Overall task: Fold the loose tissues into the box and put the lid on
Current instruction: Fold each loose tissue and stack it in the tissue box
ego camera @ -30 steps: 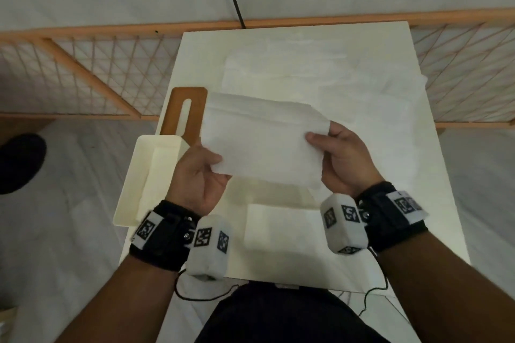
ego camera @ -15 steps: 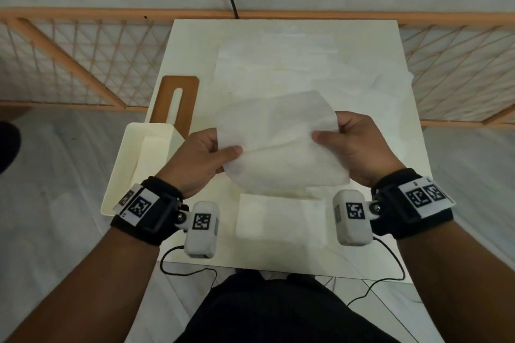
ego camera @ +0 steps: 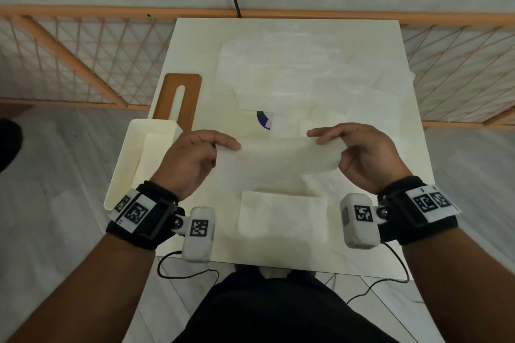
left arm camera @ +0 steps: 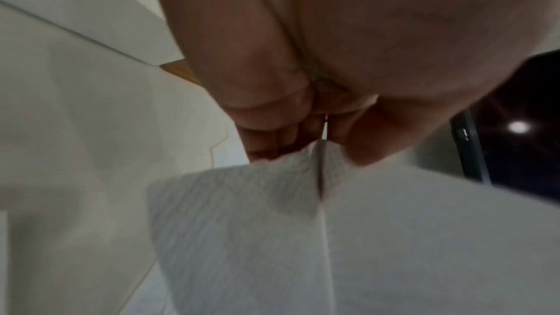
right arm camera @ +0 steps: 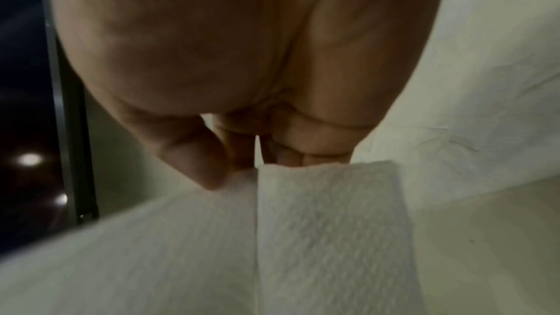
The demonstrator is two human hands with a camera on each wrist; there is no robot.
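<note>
Left hand (ego camera: 192, 159) pinches the left end of a white tissue (ego camera: 278, 164), thumb on top, fingers curled beneath. Right hand (ego camera: 365, 156) pinches the right end the same way. Wrist views: the tissue is doubled over, fold edge running between thumb and fingers of each hand. It is held stretched above the near half of the cream table (ego camera: 195, 36). Folded tissue (ego camera: 281, 217) lies flat on the table just nearer than the held one. Loose tissues (ego camera: 292, 72) overlap across the far half. Cream box (ego camera: 125, 164), open, at the near left table edge. Brown slotted lid (ego camera: 178, 97) lies flat just beyond the box
</note>
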